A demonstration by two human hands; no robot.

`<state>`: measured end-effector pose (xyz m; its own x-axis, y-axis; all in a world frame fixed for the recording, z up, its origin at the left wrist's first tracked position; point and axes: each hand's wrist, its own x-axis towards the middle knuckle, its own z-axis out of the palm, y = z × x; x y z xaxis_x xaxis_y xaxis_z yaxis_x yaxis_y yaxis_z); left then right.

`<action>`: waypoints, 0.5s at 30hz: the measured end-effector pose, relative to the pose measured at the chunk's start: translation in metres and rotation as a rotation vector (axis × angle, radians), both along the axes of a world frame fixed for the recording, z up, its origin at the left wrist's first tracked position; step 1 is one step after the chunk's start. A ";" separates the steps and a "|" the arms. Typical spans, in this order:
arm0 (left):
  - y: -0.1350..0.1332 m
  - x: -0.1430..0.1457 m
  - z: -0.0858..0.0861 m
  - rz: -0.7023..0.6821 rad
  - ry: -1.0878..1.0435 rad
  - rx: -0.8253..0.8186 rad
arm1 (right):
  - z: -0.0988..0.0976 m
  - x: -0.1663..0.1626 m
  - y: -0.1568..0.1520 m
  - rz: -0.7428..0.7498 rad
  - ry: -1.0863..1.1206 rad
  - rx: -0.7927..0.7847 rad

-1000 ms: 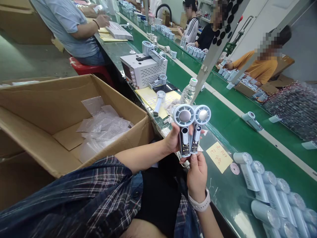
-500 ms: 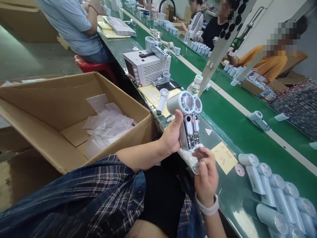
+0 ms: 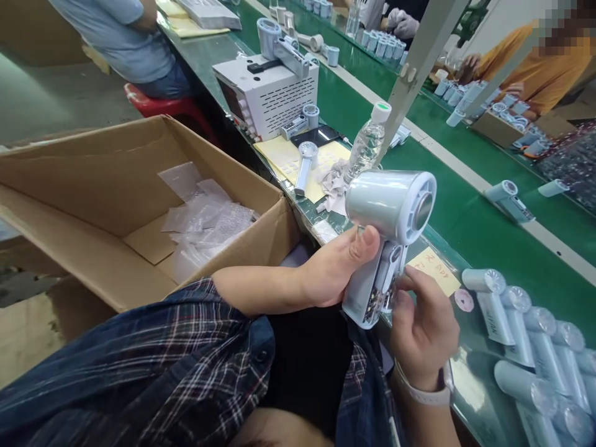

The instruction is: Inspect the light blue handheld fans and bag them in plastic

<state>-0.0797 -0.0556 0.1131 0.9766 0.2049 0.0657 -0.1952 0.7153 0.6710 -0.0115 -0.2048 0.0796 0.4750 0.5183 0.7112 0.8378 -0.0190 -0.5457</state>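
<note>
My left hand (image 3: 342,264) is wrapped round the handle of a pale blue handheld fan (image 3: 391,202). The fan's round head points to the right, and its handle is uncovered on one side, with small electronic parts showing. A second handle (image 3: 401,261) shows just behind the first; the rest of it is hidden. My right hand (image 3: 423,326) has its fingers curled in against the lower part of these handles, thumb and index finger close together. What exactly the fingertips pinch is partly hidden.
An open cardboard box (image 3: 251,245) with bubble bags stands at left. On the bench are a white power supply (image 3: 274,93), a water bottle (image 3: 367,146), a loose fan (image 3: 305,167), a yellow note (image 3: 435,270) and rows of fans (image 3: 526,329). Co-workers sit around the green conveyor (image 3: 470,205).
The fans have turned from facing me to pointing right, and now appear larger. My right hand has moved right and up beside the handles; the whitish piece under its fingers no longer shows.
</note>
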 end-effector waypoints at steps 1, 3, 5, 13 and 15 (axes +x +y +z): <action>0.000 0.000 -0.001 -0.004 -0.003 -0.004 | -0.001 0.001 0.000 0.010 0.006 -0.011; -0.001 0.001 -0.002 -0.011 -0.007 -0.006 | -0.002 0.003 -0.001 0.014 -0.007 -0.016; -0.002 0.002 -0.003 -0.007 0.001 -0.001 | -0.003 0.004 -0.002 0.015 -0.035 0.003; -0.002 0.004 -0.001 -0.002 0.016 0.048 | -0.006 0.003 -0.003 0.026 -0.043 0.015; -0.002 0.004 -0.001 -0.013 0.003 0.052 | -0.005 0.003 -0.004 0.017 -0.069 -0.007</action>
